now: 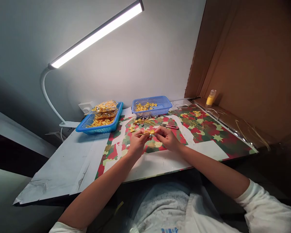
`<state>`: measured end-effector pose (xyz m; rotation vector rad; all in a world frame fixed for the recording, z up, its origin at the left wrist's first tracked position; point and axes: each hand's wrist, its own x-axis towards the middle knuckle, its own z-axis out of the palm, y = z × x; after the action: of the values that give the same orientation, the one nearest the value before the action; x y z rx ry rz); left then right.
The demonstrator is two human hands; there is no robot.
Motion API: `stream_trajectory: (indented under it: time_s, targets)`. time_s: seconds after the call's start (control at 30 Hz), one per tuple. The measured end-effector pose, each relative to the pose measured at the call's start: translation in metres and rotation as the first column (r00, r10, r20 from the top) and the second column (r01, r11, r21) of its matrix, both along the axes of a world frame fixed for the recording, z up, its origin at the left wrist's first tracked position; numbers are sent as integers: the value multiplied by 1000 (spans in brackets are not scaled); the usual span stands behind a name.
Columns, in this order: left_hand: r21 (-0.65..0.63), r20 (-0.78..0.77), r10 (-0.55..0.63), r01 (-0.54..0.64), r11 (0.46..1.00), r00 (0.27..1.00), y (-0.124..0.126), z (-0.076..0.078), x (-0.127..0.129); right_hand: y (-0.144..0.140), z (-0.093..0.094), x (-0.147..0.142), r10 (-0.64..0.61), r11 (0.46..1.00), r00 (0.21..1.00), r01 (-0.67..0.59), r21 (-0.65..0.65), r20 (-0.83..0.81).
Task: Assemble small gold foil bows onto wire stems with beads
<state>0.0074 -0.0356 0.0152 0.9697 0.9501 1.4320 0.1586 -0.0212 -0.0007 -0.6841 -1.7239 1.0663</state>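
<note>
Over the middle of the table, my left hand (137, 139) and my right hand (167, 137) pinch a small gold bow (149, 132) between their fingertips. The bow hangs just above the red, green and gold patterned sheet (203, 129). More gold bows and thin gold strands (145, 122) lie on the sheet just beyond my hands, with a small red-handled tool (169, 126) to their right.
A blue basket (100, 120) holding bagged gold bows stands at the back left, and a second blue basket (152, 106) with loose bows at the back middle. A white desk lamp (94, 35) arches overhead. A small yellow bottle (210, 97) stands by the cardboard wall (252, 64) on the right.
</note>
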Motion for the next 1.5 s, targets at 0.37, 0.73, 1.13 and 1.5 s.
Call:
stream_trajectory:
  time_s: [0.37,0.73,1.13,1.5]
  targets:
    - [-24,-15,4,-4,1000,1000,3,-1,-4,-1,3,4,-138,973,986,116,200,98]
    - [-102,-62,-42,35,994,997,6,-5,-5,4,-3,8,-150,930,973,78,358,176]
    - [-23,-79,44,-46,999,996,6,-14,-2,0,-2,-4,-25,989,998,16,-149,-56]
    - [3,-132,84,-84,996,988,7,-23,1,1,-9,-15,-12,945,972,-65,-320,-233]
